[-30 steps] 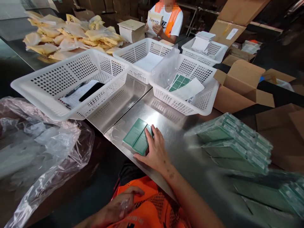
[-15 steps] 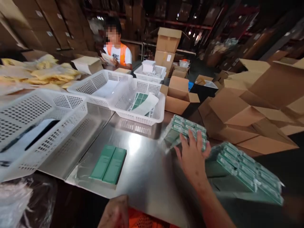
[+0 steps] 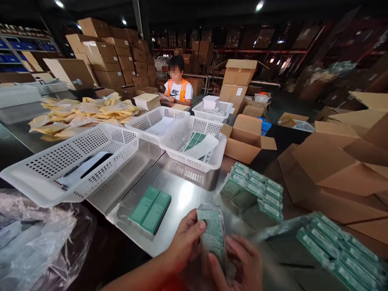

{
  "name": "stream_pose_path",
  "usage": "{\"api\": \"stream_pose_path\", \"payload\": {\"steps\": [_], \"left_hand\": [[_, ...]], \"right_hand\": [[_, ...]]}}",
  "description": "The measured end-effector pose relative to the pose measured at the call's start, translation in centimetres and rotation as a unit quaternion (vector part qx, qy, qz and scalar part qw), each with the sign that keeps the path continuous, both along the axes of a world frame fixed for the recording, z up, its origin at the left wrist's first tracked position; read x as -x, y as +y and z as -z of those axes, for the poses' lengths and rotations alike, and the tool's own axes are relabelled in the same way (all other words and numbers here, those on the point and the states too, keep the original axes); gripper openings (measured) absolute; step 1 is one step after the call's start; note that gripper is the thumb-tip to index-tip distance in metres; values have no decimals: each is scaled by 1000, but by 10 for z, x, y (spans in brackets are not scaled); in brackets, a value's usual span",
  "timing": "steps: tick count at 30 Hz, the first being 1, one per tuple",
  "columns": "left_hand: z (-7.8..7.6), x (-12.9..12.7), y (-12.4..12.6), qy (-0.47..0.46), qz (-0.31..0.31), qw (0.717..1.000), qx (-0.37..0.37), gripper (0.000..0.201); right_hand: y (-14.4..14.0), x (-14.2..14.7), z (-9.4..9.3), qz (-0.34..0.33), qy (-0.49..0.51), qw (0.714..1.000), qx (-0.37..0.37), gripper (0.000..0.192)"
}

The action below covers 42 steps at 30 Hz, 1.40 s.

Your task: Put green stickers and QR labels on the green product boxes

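Between my two hands is a green box in clear plastic wrap [image 3: 212,230], held above the near edge of the metal table [image 3: 182,238]. My left hand [image 3: 184,234] pinches its left side, thumb on the front. My right hand [image 3: 242,258] grips its lower right, partly blurred, with the thumb on the face. Two flat green boxes [image 3: 151,208] lie side by side left of my hands. To the right sits a wrapped stack of green boxes [image 3: 257,188]. Another wrapped stack [image 3: 339,246] lies at the lower right.
White perforated baskets stand behind; one [image 3: 194,157] holds green label sheets, another [image 3: 72,161] a black-and-white item. An open carton [image 3: 245,141] and flattened cardboard [image 3: 342,169] are at right. Yellow packets [image 3: 87,111] lie far left, clear plastic bags [image 3: 45,242] near left. A person [image 3: 178,87] sits opposite.
My right hand has left the wrapped stack and come back toward me with a wrapped green box. My left hand has risen to hold it too. The view has shifted, showing more to the left.
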<state>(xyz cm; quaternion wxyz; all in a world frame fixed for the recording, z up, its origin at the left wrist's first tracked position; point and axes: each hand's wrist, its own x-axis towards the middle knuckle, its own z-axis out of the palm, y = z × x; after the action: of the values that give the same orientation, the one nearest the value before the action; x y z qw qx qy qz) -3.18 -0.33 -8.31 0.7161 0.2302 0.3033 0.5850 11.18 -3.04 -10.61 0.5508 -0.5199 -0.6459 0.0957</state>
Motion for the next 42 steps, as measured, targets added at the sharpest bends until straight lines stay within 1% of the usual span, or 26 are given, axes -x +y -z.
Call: {"api": "stream_pose_path", "payload": {"steps": [1,3,5,7,9,11,13,14,16,17,18,20,21,22,24,26,29,31,34,35,37,39,40,42], "left_hand": [[-5,-2,2,-9,-9,1000,6,46],[-10,-6,4,-8,-28,999,19,49],[-10,-9,3,5,-33,999,33,51],[-8,-13,1,18,-22,998,51,50],[-6,-16,-3,30,-13,997,66,53],[-4,-16,-7,42,1,997,68,53],[-3,-13,-8,58,24,997,38,48],[-3,-10,-6,71,37,997,16,46],[-4,-1,0,109,52,992,-40,48],[-6,5,4,140,42,986,-75,52],[-9,12,9,179,20,977,-113,55],[-16,26,20,269,-21,942,-197,52],[-21,32,25,307,-22,921,-239,46],[-26,38,29,332,-10,902,-274,38],[-37,47,34,350,29,879,-321,19],[-45,51,36,361,47,864,-348,8],[-49,53,36,402,54,841,-359,11],[-44,53,35,400,42,840,-364,15],[-33,51,32,340,2,852,-398,17],[-29,50,30,333,0,847,-414,16],[-24,43,24,352,15,828,-437,11],[-22,34,17,375,25,810,-449,6],[-23,29,13,378,12,806,-455,5],[-29,23,9,377,-45,799,-466,7]], "right_hand": [[0,3,0,-9,-24,1000,0,46],[2,6,-4,-50,-65,996,-34,57],[4,4,-9,-82,-76,991,-70,61],[3,2,-15,-81,-60,992,-76,56],[1,1,-18,-69,-49,995,-59,54],[0,1,-19,-70,-64,994,-54,63],[0,3,-18,-96,-89,990,-59,79],[0,3,-16,-109,-92,988,-61,83],[0,3,-12,-130,-68,987,-62,82],[0,2,-10,-137,-44,988,-60,79],[-1,1,-8,-141,-15,988,-55,76],[-3,-2,-5,-153,44,987,-32,67],[-4,-3,-3,-161,69,984,-17,64],[-6,-4,-2,-167,89,982,-2,60],[-8,-6,2,-180,119,976,20,56],[-10,-6,4,-192,150,969,35,54],[-13,-6,5,-190,198,960,60,50],[-15,-8,4,-174,223,957,65,47],[-16,-12,1,-135,256,955,64,44],[-16,-14,0,-119,267,954,67,44],[-15,-17,0,-94,283,951,83,48],[-14,-19,0,-96,291,946,102,54],[-13,-20,0,-108,288,945,109,55],[-13,-20,0,-145,260,948,110,52]]}}
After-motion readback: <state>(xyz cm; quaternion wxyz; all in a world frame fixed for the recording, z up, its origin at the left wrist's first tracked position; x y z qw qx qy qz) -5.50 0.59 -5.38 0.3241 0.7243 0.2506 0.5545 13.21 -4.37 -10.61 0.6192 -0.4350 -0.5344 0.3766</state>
